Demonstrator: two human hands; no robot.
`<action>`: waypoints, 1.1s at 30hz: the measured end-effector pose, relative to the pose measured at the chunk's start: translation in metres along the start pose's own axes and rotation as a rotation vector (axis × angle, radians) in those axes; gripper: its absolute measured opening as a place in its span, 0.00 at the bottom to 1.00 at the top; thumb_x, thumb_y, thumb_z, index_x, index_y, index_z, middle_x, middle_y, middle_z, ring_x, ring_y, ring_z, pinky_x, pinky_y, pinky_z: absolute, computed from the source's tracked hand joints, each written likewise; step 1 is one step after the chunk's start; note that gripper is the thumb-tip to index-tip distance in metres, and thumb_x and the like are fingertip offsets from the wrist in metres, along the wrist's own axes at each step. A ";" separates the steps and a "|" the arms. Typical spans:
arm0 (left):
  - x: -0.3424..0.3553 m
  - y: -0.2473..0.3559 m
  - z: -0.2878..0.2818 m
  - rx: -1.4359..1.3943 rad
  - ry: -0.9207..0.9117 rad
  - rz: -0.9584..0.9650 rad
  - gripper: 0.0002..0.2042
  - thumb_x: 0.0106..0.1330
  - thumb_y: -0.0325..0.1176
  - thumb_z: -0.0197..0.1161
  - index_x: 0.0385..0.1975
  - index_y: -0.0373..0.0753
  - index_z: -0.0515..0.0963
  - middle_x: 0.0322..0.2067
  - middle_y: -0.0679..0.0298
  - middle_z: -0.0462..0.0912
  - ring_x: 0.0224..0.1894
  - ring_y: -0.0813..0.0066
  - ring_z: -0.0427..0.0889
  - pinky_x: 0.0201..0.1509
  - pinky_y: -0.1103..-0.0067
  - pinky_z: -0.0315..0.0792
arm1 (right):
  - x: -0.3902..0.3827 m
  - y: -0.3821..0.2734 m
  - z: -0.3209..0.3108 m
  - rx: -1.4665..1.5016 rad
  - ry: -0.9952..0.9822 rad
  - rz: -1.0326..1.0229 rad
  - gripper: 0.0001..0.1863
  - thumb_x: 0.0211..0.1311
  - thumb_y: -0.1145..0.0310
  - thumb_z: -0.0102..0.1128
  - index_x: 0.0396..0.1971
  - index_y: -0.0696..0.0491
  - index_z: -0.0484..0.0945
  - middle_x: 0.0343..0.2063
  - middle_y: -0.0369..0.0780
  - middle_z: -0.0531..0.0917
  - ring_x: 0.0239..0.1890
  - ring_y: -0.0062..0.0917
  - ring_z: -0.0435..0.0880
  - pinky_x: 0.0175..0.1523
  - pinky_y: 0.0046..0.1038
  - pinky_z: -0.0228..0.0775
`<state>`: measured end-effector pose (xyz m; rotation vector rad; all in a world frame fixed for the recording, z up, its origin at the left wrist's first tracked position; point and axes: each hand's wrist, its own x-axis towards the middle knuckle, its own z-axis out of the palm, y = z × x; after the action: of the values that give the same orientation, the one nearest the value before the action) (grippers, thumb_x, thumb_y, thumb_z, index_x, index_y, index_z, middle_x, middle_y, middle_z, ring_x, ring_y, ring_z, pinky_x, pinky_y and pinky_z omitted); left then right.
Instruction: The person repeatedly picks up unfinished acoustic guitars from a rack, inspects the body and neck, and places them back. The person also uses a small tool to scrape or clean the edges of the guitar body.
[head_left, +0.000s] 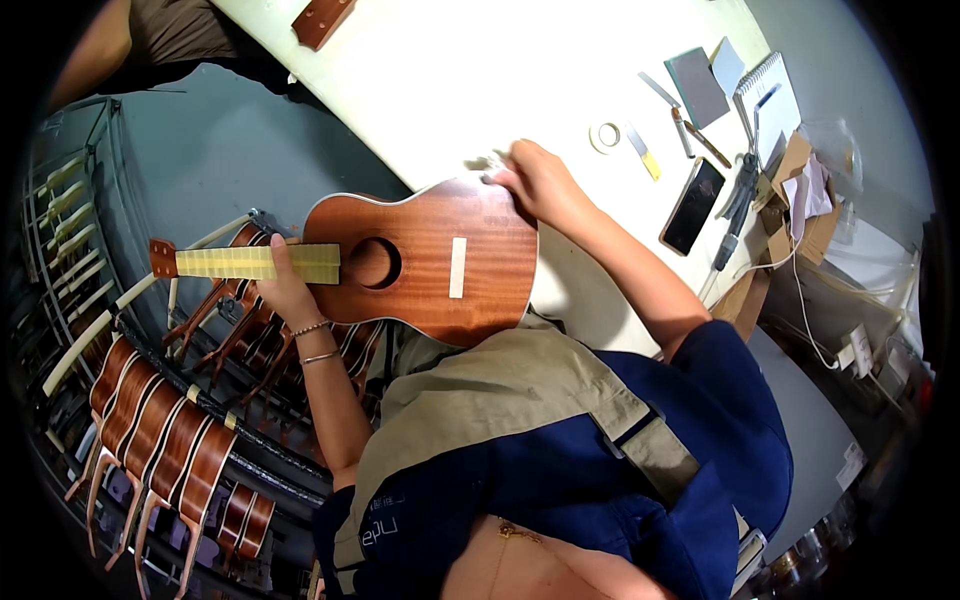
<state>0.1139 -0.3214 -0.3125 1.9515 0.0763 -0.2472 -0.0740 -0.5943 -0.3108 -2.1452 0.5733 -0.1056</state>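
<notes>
A brown wooden ukulele (494, 278) with pale edging lies face up across my lap, its upper right part against the table's edge. Yellow tape covers the fretboard (215, 262), and a pale rectangle (457, 267) is on the top right of the soundhole. My left hand (287, 287) grips the neck close to the body, fingers wrapped round it. My right hand (543, 185) is closed on a crumpled white cloth (494, 162) at the upper right edge of the body; part of the fingers is hidden.
The white table (400, 80) carries a phone (692, 205), tape roll (605, 137), small tools (682, 132), notepad (768, 105) and another headstock (318, 18). A cardboard box (795, 195) with cables stands right. Racks of ukuleles (150, 420) fill the lower left. Another person's leg (180, 30) shows upper left.
</notes>
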 end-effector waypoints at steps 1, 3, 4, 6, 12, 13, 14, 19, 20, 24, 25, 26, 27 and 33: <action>-0.001 0.004 0.001 0.001 -0.006 -0.014 0.17 0.60 0.42 0.58 0.30 0.29 0.76 0.29 0.63 0.77 0.29 0.77 0.75 0.33 0.82 0.70 | 0.012 -0.006 0.005 0.036 -0.039 -0.026 0.16 0.55 0.61 0.55 0.25 0.59 0.66 0.23 0.48 0.72 0.27 0.41 0.73 0.33 0.35 0.65; -0.003 0.009 0.004 -0.007 0.015 -0.013 0.17 0.60 0.42 0.58 0.29 0.29 0.76 0.29 0.63 0.77 0.29 0.77 0.75 0.33 0.82 0.70 | 0.033 -0.019 0.012 0.021 -0.085 -0.099 0.17 0.57 0.58 0.53 0.26 0.60 0.67 0.24 0.48 0.73 0.26 0.41 0.74 0.33 0.35 0.66; -0.004 0.009 0.006 -0.012 0.025 -0.007 0.18 0.60 0.42 0.58 0.29 0.29 0.76 0.28 0.63 0.77 0.29 0.77 0.75 0.33 0.82 0.70 | 0.042 -0.020 0.014 0.016 -0.099 -0.126 0.17 0.57 0.58 0.52 0.27 0.60 0.68 0.24 0.48 0.74 0.26 0.40 0.74 0.33 0.34 0.66; -0.004 0.008 0.008 -0.037 0.036 -0.005 0.18 0.60 0.43 0.58 0.29 0.29 0.76 0.28 0.63 0.77 0.29 0.77 0.75 0.33 0.82 0.70 | 0.056 -0.020 0.013 0.243 -0.092 0.041 0.16 0.58 0.60 0.52 0.30 0.60 0.71 0.25 0.46 0.77 0.25 0.32 0.76 0.33 0.29 0.67; -0.003 -0.003 0.004 -0.069 0.056 -0.091 0.20 0.58 0.45 0.59 0.29 0.28 0.76 0.28 0.61 0.78 0.28 0.76 0.75 0.35 0.81 0.70 | 0.015 0.007 -0.042 0.658 0.173 0.185 0.08 0.55 0.68 0.58 0.24 0.58 0.76 0.22 0.36 0.80 0.27 0.15 0.77 0.34 0.18 0.69; -0.003 -0.004 0.005 -0.098 0.067 -0.095 0.20 0.58 0.45 0.60 0.29 0.29 0.77 0.28 0.61 0.78 0.29 0.76 0.76 0.35 0.81 0.70 | 0.000 0.006 -0.043 0.599 0.146 0.252 0.09 0.54 0.67 0.59 0.23 0.58 0.76 0.21 0.36 0.80 0.27 0.15 0.77 0.34 0.17 0.68; -0.005 -0.001 0.008 -0.105 0.060 -0.105 0.20 0.58 0.45 0.60 0.29 0.29 0.77 0.28 0.61 0.78 0.29 0.76 0.76 0.35 0.81 0.70 | -0.016 0.012 -0.035 0.601 0.173 0.303 0.11 0.51 0.64 0.64 0.20 0.57 0.77 0.19 0.35 0.80 0.27 0.14 0.78 0.35 0.17 0.68; -0.005 0.006 0.010 -0.119 0.052 -0.117 0.18 0.58 0.44 0.59 0.29 0.30 0.76 0.27 0.62 0.78 0.28 0.77 0.76 0.34 0.81 0.71 | -0.044 -0.015 -0.015 0.130 0.222 0.343 0.12 0.45 0.65 0.68 0.23 0.57 0.76 0.20 0.35 0.76 0.25 0.18 0.74 0.32 0.21 0.66; -0.004 0.005 0.010 -0.132 0.056 -0.119 0.18 0.59 0.44 0.59 0.28 0.31 0.76 0.27 0.62 0.78 0.28 0.77 0.76 0.34 0.81 0.71 | -0.047 -0.013 -0.013 0.037 0.258 0.281 0.13 0.44 0.64 0.68 0.23 0.57 0.76 0.19 0.35 0.74 0.25 0.20 0.73 0.31 0.22 0.65; -0.004 0.002 0.007 -0.091 0.050 -0.068 0.17 0.59 0.43 0.59 0.28 0.31 0.76 0.27 0.62 0.78 0.28 0.77 0.76 0.33 0.81 0.71 | -0.047 -0.005 -0.008 -0.179 0.276 0.191 0.17 0.41 0.57 0.67 0.22 0.56 0.75 0.19 0.37 0.72 0.27 0.28 0.72 0.32 0.29 0.65; -0.004 0.003 0.007 -0.083 0.046 -0.044 0.17 0.59 0.43 0.59 0.28 0.31 0.76 0.27 0.62 0.78 0.28 0.77 0.75 0.33 0.81 0.71 | -0.044 -0.004 -0.008 -0.195 0.251 0.209 0.18 0.41 0.55 0.66 0.22 0.56 0.75 0.19 0.37 0.73 0.29 0.31 0.72 0.33 0.31 0.65; -0.006 0.004 0.006 -0.068 0.041 -0.023 0.17 0.59 0.43 0.59 0.28 0.31 0.76 0.28 0.62 0.77 0.28 0.77 0.75 0.33 0.81 0.71 | -0.034 -0.003 -0.005 -0.201 0.245 0.156 0.19 0.41 0.54 0.65 0.21 0.56 0.75 0.20 0.37 0.73 0.29 0.31 0.72 0.33 0.31 0.65; -0.008 0.009 0.008 -0.083 0.025 -0.005 0.18 0.59 0.43 0.59 0.29 0.30 0.76 0.28 0.62 0.77 0.28 0.78 0.75 0.33 0.81 0.71 | -0.015 -0.002 -0.001 -0.210 0.242 0.108 0.19 0.41 0.53 0.64 0.21 0.55 0.75 0.20 0.38 0.74 0.29 0.31 0.72 0.33 0.31 0.65; -0.008 0.001 0.004 -0.028 0.027 -0.027 0.17 0.61 0.42 0.57 0.31 0.30 0.76 0.28 0.62 0.77 0.29 0.78 0.75 0.34 0.82 0.70 | 0.012 -0.004 0.003 -0.253 0.156 -0.045 0.20 0.43 0.54 0.65 0.17 0.57 0.72 0.19 0.40 0.72 0.26 0.32 0.70 0.32 0.31 0.63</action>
<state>0.1057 -0.3245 -0.3116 1.9270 0.1233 -0.2365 -0.0613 -0.5952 -0.3107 -2.4109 0.6570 -0.2378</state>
